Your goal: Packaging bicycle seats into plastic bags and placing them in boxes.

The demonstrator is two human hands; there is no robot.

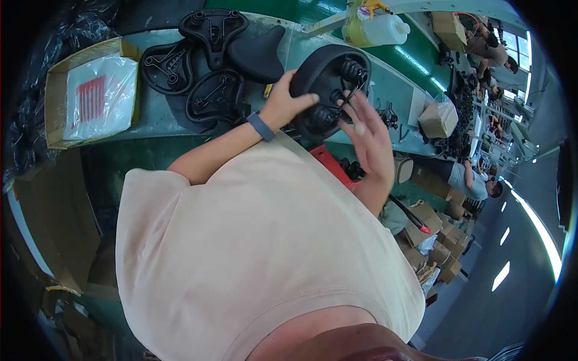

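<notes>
A black bicycle saddle (313,63) is tipped up above the bench, its underside and black coil springs (353,70) turned toward the right. My left hand (288,103) is closed on the saddle's near left edge, the thumb lying over the rim. At the underside, the bent fingers of my right hand (368,129) close round a thin black metal rail (355,90) by the springs. Left of my hands several more saddles lie on the bench, such as an upturned saddle (215,96) showing its underside and a smooth saddle (257,54) lying top up.
An open cardboard box (50,114) holding plastic-wrapped goods stands at the left. Small black metal parts (390,117) lie right of the saddle. A translucent jug (379,31) is beyond the bench. A red-tipped black hose (415,218) and cardboard boxes (445,240) are at the right, near other people.
</notes>
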